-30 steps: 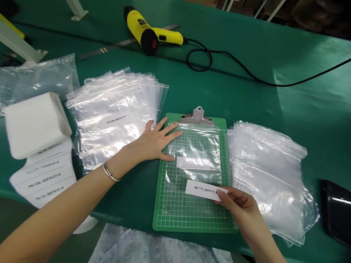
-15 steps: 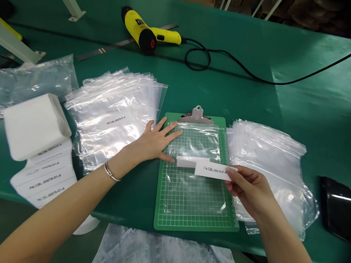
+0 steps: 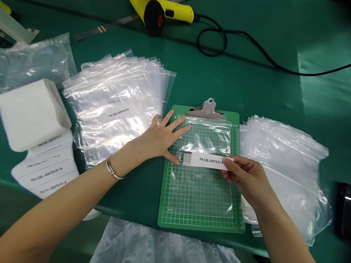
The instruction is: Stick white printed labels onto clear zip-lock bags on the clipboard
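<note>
Plastic zip bags (image 3: 114, 110) stacked at left; left hand (image 3: 158, 139) splayed flat, fingers on a clear bag (image 3: 200, 196) clipped to a green gridded clipboard (image 3: 237, 175). Right hand (image 3: 249, 178), thumb and fingers together, pinches a white label (image 3: 208, 160) printed PN:CBL-00578-01-A, now shifted left across the bag, over a pale strip (image 3: 187, 158); contact unclear. Yellow heat gun (image 3: 156, 11), cut off above, on a green-covered bench (image 3: 291, 85).

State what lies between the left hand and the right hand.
The head view shows, between the left hand and right hand, a white PN:CBL-00578-01-A label over a clear zip bag on a green clipboard.
</note>
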